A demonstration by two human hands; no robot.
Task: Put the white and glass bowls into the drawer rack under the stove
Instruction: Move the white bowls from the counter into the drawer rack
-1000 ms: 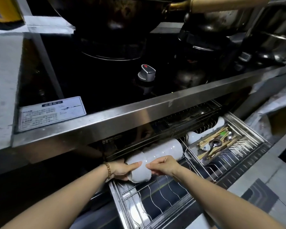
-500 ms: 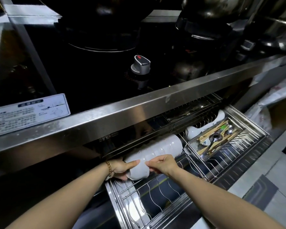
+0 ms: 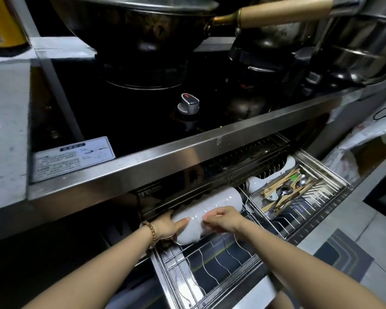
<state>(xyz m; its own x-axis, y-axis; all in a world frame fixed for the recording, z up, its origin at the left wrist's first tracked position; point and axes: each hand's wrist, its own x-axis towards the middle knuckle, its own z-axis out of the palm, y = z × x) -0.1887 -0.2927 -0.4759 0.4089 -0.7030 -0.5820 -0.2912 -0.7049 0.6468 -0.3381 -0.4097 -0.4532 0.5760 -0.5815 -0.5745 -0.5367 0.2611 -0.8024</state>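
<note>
A row of white bowls (image 3: 218,202) lies nested on its side in the pulled-out wire drawer rack (image 3: 212,266) under the stove. My left hand (image 3: 168,226) grips the left end of the row, at the nearest bowl (image 3: 191,233). My right hand (image 3: 224,220) pinches the same bowl from the right, fingers curled over its top. The bowls' far sides are hidden under the steel stove edge. No glass bowl is clearly visible.
A steel cutlery tray (image 3: 285,194) with chopsticks and spoons sits in the rack's right half, a white ladle rest (image 3: 257,182) behind it. The stove's steel front edge (image 3: 165,161) overhangs the drawer. Above are a wok (image 3: 132,21), a knob (image 3: 188,103) and pots.
Both hands stay on the near bowl at the row's left end. The camera has tipped up, showing more of the wok and pots.
</note>
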